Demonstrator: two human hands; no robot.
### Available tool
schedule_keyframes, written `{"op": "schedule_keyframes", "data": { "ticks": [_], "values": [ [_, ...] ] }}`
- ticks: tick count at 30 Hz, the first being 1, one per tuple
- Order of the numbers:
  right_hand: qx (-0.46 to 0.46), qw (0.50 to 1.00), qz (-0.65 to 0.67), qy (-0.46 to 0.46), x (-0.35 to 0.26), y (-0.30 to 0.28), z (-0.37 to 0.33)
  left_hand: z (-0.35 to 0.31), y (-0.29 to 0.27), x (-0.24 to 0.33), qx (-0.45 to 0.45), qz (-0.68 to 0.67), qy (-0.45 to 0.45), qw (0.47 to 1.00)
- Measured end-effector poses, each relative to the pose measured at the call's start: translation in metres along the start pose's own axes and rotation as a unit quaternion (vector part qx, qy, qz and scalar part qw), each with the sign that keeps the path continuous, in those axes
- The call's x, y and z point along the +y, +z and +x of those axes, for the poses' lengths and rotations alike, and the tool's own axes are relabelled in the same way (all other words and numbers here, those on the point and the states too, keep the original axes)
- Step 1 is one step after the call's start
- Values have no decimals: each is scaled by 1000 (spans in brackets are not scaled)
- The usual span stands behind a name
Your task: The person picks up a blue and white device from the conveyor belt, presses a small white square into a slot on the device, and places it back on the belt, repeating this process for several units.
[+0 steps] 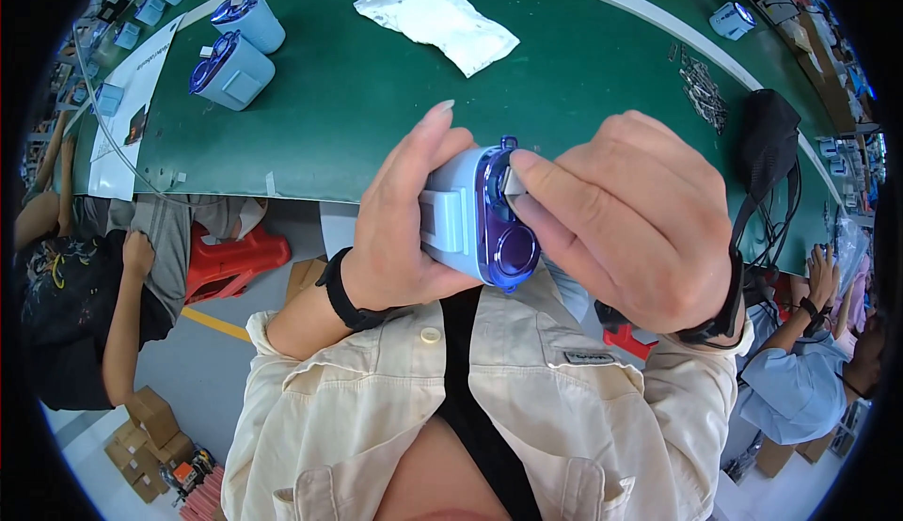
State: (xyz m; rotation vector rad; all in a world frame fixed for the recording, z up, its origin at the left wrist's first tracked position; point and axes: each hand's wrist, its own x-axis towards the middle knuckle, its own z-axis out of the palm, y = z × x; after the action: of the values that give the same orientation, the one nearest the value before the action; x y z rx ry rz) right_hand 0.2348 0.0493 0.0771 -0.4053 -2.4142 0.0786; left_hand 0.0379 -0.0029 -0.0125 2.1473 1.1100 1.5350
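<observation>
My left hand [384,215] is wrapped round a light blue plastic container [453,215], holding it above the table's near edge, in front of my chest. A shiny dark purple lid [514,246] with a round part caps its right-hand side. At that lid, the thumb and fingers of my right hand [635,215] pinch a small grey-white flat piece [513,182]. My fingers cover most of this piece, so its kind does not show. Two similar blue containers with purple lids, a nearer one [235,74] and a farther one [254,27], rest on the table at the far left.
The green table [310,117] carries a crumpled white bag [437,21] at the back. A heap of small metal parts [704,93] and a black bag [769,135] with straps lie at the right. Co-workers sit on both sides, beside a red stool [235,262] at left.
</observation>
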Motion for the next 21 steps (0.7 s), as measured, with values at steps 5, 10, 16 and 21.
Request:
{"op": "schedule_keyframes", "data": {
  "ticks": [5,10,16,21],
  "values": [
    [61,997,31,-32,6,9,-5,0,4,1,2,-33,1,999],
    [39,999,21,-13,-1,6,-7,0,6,4,1,-61,-31,998],
    [-38,996,-86,6,-19,8,-13,1,7,-3,-13,-7,-9,1000],
    [-27,989,52,133,-15,6,-20,-1,11,-7,2,-39,-19,999]
  ]
}}
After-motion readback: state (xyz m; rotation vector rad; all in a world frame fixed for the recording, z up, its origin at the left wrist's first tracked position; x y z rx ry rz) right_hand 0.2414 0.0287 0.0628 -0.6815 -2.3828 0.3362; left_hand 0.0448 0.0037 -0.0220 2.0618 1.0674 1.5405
